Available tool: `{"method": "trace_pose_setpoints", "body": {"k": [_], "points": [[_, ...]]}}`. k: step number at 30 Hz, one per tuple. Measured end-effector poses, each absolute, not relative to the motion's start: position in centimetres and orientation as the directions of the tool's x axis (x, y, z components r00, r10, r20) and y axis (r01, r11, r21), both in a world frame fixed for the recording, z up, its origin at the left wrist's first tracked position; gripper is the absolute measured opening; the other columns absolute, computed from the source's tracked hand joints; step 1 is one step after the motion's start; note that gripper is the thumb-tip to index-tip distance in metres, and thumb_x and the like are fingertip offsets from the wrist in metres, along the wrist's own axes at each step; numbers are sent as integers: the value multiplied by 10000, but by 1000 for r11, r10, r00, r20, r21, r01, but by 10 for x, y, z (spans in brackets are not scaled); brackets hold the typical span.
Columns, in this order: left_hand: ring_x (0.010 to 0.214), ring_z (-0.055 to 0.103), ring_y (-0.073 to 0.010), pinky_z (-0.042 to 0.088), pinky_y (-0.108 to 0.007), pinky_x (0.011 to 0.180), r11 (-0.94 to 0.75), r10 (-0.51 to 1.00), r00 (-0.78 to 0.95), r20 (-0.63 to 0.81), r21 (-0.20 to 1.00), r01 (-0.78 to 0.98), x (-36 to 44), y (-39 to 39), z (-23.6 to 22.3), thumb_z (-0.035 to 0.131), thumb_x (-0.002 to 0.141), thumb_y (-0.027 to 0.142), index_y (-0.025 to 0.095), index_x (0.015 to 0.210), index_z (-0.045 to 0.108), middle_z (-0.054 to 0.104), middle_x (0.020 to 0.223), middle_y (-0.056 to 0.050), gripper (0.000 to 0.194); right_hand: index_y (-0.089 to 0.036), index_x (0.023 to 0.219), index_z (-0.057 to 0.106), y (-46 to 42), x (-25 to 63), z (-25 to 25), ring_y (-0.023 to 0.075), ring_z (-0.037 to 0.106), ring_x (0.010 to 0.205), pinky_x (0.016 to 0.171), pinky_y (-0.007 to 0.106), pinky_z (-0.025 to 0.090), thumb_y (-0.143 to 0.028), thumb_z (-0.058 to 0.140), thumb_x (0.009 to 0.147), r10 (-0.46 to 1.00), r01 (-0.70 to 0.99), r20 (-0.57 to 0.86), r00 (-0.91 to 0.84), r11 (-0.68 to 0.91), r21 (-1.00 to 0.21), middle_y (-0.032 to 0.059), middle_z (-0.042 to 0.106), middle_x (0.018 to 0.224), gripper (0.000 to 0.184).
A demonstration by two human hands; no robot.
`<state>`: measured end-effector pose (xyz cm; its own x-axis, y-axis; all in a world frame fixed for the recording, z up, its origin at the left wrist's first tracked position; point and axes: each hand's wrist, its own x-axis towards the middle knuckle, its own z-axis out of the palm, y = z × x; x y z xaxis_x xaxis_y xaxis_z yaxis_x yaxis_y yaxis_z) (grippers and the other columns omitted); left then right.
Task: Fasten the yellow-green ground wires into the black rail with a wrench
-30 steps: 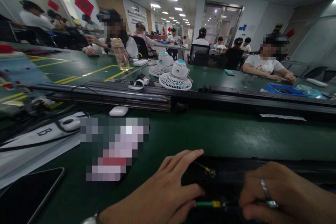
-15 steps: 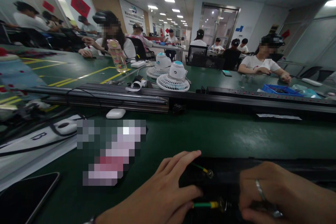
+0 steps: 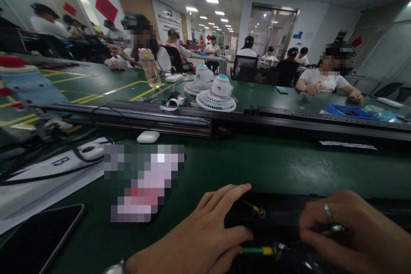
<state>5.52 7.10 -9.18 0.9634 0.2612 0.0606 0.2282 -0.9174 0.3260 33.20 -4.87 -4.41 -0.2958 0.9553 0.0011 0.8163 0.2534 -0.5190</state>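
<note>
My left hand (image 3: 215, 231) rests with its fingers spread over the left end of a long black part (image 3: 282, 205) at the lower right. A green wire with a yellow sleeve (image 3: 266, 250) runs from beneath its lower fingers to a small metal terminal. Another green-yellow wire (image 3: 255, 208) ends at a round metal terminal (image 3: 261, 212) beyond the index finger. Above the black part's right side, my right hand (image 3: 346, 227) is closed, with a silver ring (image 3: 327, 212) on one finger. A small shiny bit shows by its curled fingers; what they hold is not clear.
On the left lie a dark-screened phone (image 3: 41, 237), a blurred-out pinkish object (image 3: 150, 188), a white case (image 3: 148, 137) and a white power strip (image 3: 77, 154). Long metal bars (image 3: 144, 115) cross the table. Behind them stand white fans (image 3: 216, 98) and a bottle (image 3: 150, 68); people sit beyond.
My right hand has lifted slightly and shifted right, uncovering more of the black part by the lower terminal. My left hand stays on the part. The whole view has shifted a little.
</note>
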Motion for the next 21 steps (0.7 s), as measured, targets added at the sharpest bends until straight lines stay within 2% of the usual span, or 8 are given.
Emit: {"method": "trace_pose_setpoints", "body": {"k": [7, 12, 21], "points": [[1560, 244, -336, 393, -589, 1207, -915, 260, 964, 46, 331, 231, 56, 71, -90, 611, 894, 80, 384, 1309, 617, 128, 1713, -14, 515, -248, 811, 732, -51, 324, -56, 124, 679, 512, 490, 183, 489, -182, 542, 928, 983, 852, 99, -156, 185, -490, -40, 719, 610, 232], [1548, 276, -347, 402, -596, 1197, -913, 263, 964, 47, 336, 233, 56, 70, -89, 623, 882, 66, 379, 1300, 627, 168, 1707, -22, 523, -247, 765, 696, -51, 319, -56, 100, 666, 486, 486, 158, 478, -149, 540, 917, 982, 846, 111, -156, 190, -497, -68, 691, 560, 239], [1526, 327, -359, 401, -587, 1204, -904, 275, 956, 105, 366, 220, 57, 70, -88, 644, 854, 48, 367, 1295, 652, 239, 1696, -10, 544, -247, 776, 711, -58, 318, -60, 133, 647, 452, 440, 197, 486, -161, 542, 910, 977, 861, 90, -196, 215, -461, -26, 719, 591, 232]]}}
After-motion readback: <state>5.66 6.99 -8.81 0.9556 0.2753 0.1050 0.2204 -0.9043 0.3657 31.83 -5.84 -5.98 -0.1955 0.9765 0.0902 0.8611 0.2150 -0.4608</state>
